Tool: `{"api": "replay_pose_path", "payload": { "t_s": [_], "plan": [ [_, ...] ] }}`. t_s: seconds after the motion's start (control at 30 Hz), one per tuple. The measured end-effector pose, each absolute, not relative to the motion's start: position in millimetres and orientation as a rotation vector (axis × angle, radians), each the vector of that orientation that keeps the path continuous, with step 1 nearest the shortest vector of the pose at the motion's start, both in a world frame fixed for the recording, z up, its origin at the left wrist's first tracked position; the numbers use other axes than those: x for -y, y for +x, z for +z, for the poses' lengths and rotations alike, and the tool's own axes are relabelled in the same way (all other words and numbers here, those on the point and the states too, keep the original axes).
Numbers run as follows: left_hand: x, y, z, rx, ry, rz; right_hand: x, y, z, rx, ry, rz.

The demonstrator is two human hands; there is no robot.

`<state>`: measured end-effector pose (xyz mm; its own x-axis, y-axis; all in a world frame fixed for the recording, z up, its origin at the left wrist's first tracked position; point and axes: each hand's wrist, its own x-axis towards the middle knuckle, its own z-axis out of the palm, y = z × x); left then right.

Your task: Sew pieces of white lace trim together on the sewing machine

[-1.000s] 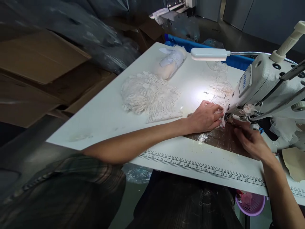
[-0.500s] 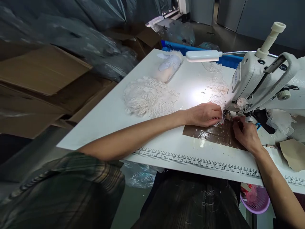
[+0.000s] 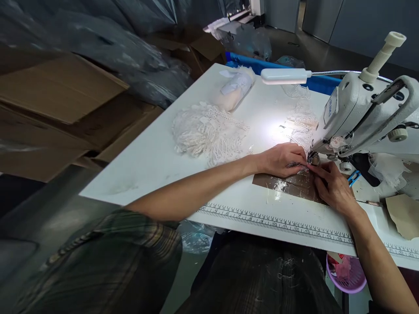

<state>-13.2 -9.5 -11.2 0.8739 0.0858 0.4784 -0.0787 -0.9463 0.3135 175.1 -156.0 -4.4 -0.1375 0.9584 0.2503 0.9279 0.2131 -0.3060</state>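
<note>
My left hand [image 3: 284, 159] is closed on white lace trim [image 3: 298, 167] just left of the presser foot [image 3: 313, 158] of the white sewing machine [image 3: 350, 102]. Thumb and fingers of my right hand [image 3: 334, 186] pinch at the edge of the same lace, in front of the foot, with its fingertips close against my left ones. Most of the held lace is hidden under the fingers. Behind the foot, a longer run of lace [image 3: 301, 122] lies under the lamp's bright spot. Brown tape [image 3: 284, 187] covers the table beneath both hands.
A heap of white lace [image 3: 203, 131] and a wrapped pale roll [image 3: 234, 89] lie on the white table [image 3: 144, 161]. A lamp [image 3: 286, 76] hangs above. Blue snips [image 3: 353, 178] rest right of my right hand. Cardboard boxes [image 3: 59, 87] stand left; a purple basket [image 3: 352, 279] sits below.
My right hand has moved left from beside the machine foot to meet my left hand at the lace. My left hand stays near the foot; the view has shifted slightly.
</note>
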Motion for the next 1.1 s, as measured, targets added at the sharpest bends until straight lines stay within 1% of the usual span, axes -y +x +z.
{"api": "replay_pose_path", "payload": {
  "t_s": [0.2,0.4,0.5,0.63,0.8,0.97,1.1],
  "plan": [
    [9.6,-14.0,-13.5,0.058,2.886,0.682,156.0,176.7,-5.9,2.085,-1.723,0.188],
    [10.8,-12.7,-14.6,-0.055,2.814,0.646,155.4,182.0,1.4,1.691,-1.856,0.381],
    [11.6,-11.4,-14.0,-0.142,2.786,0.646,155.1,182.1,3.4,1.662,-1.865,0.359],
    [11.2,-8.8,-13.8,-0.14,2.764,0.697,155.3,178.5,5.2,1.679,-1.871,0.34],
    [12.8,-7.2,-14.8,-0.204,2.768,0.682,155.5,178.1,5.6,1.702,-1.892,0.319],
    [15.8,-8.0,-15.0,-0.267,2.788,0.66,155.5,174.9,-1.1,1.717,-1.866,0.328],
    [15.9,-8.2,-15.1,-0.204,2.868,0.659,156.6,169.7,-9.4,1.842,-1.816,0.276]
  ]
}}
